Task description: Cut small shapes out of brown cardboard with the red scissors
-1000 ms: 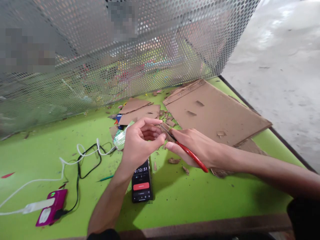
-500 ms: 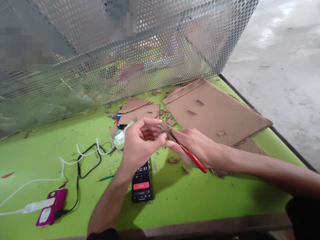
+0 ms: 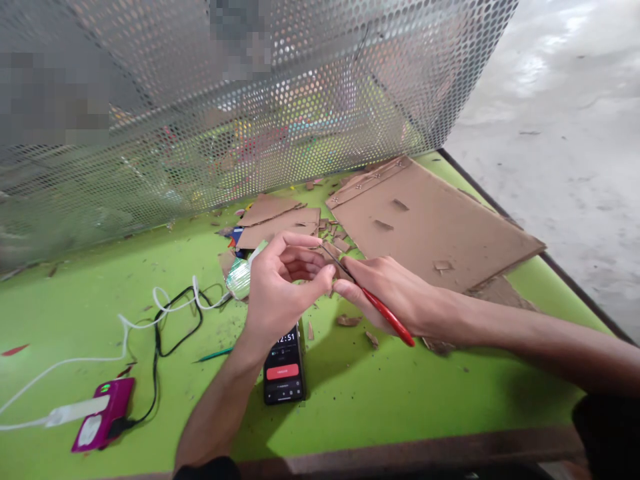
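Green worktop (image 3: 400, 400) spread from near edge (image 3: 400, 451) to right hand (image 3: 390, 287), fingers clasping a red-handled tool (image 3: 387, 317); left hand (image 3: 277, 287) curled its fingers, pinch unclear.

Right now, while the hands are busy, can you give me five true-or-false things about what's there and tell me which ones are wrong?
1. The right hand holds a red-handled tool. True.
2. The left hand lies flat on the big cardboard sheet. False: the left hand is raised, with its fingers curled.
3. Small scraps lie on the big cardboard sheet. True.
4. The block beside the black cable is yellow. False: the block is magenta.
5. A phone lies on the green table. True.
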Available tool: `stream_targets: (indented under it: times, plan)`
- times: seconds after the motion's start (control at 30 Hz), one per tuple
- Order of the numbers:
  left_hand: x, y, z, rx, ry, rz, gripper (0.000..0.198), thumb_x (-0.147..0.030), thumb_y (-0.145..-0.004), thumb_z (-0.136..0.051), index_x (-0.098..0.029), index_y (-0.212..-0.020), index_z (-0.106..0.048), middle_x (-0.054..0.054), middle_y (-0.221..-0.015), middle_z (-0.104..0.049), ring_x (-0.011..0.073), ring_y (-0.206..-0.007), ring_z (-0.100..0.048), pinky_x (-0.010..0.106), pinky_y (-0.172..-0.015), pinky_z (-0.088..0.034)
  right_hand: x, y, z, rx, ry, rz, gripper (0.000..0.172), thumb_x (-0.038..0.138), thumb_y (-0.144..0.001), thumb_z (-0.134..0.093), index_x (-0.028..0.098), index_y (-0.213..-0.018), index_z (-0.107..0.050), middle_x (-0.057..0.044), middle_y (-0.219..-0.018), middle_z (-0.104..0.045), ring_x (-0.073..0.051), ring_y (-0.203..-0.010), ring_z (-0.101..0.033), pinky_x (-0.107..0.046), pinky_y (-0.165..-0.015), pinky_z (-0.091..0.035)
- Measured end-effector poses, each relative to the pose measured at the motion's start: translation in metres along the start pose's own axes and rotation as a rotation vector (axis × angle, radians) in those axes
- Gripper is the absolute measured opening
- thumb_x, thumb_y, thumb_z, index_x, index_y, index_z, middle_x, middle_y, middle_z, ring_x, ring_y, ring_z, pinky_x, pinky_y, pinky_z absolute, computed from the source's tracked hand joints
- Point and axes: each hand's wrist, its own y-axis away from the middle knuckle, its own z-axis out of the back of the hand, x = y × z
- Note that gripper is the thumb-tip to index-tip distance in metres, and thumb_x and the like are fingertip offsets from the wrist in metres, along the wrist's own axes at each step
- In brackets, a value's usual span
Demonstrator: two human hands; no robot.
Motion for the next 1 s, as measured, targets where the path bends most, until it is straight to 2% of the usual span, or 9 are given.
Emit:
stream_targets:
  times: [0.33,0.8,1.0]
  plan:
    - [-0.0018,0.0009,-0.0004,-0.003,0.002,-0.011,0.028,-0.014,-0.073,-0.084,-0.018,-0.095,-0.068,0.0,-0.078,-0.077,0.0137,-0.07,-0.077,0.019,-0.063,-0.065,0.0015,-0.0008,-0.0004,0.018,-0.021,-0.033,0.051,0.061,-0.11,-0.022,0.022,-0.083,-0.041,0.005,-0.064,-0.043,-0.009,-0.049,-0.032,-0.028,-0.052,-0.023]
    - [-0.003,0.0011,-0.0022,-0.012,0.012,-0.054,0.028,-0.01,-0.072,-0.083,-0.02,-0.091,-0.064,-0.003,-0.078,-0.078,0.0105,-0.067,-0.075,0.016,-0.061,-0.063,-0.0026,-0.0004,-0.0061,-0.052,0.003,0.037,0.044,0.051,-0.112,-0.026,0.021,-0.086,-0.044,0.003,-0.067,-0.048,-0.01,-0.051,-0.038,-0.028,-0.054,-0.026]
    - [-0.0041,0.0017,-0.0023,-0.006,-0.001,-0.06,0.029,-0.009,-0.072,-0.082,-0.02,-0.091,-0.064,-0.003,-0.076,-0.078,0.0105,-0.066,-0.075,0.016,-0.061,-0.063,-0.0007,-0.0009,-0.0058,-0.04,0.035,0.01,0.046,0.053,-0.112,-0.023,0.021,-0.086,-0.043,0.002,-0.067,-0.048,-0.01,-0.05,-0.038,-0.028,-0.053,-0.025]
